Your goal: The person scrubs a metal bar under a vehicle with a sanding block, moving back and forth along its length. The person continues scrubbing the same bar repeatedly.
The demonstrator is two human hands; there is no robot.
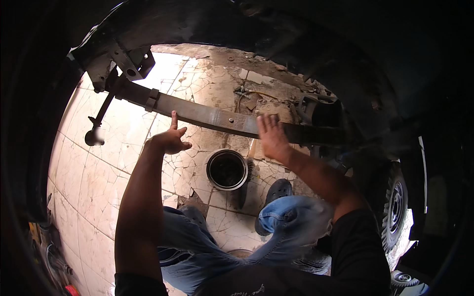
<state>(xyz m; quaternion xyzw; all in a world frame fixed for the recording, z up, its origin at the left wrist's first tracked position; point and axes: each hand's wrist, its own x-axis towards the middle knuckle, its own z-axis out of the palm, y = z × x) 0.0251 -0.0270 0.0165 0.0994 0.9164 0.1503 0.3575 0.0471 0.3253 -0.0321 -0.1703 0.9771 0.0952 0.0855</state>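
Observation:
A long, slightly curved leaf spring (197, 111) runs across in front of me, under a dark vehicle body. It carries a metal clip (152, 100) near its left end and a small bolt head (231, 120) around its middle. My left hand (173, 139) is just below the spring, index finger stretched up to its lower edge and the other fingers apart; whether the fingertip touches cannot be made out. Farther right, my right hand (274, 138) lies with extended fingers over the face of the spring. Neither hand holds anything.
Below the spring, an open round can (209, 172) with dark contents stands on cracked tiles (108, 172). A brush (251, 165) is beside it. A bracket (131, 69) and a rod (102, 113) hang at left. At right stands a tyred wheel (395, 207). Debris lies beyond the spring.

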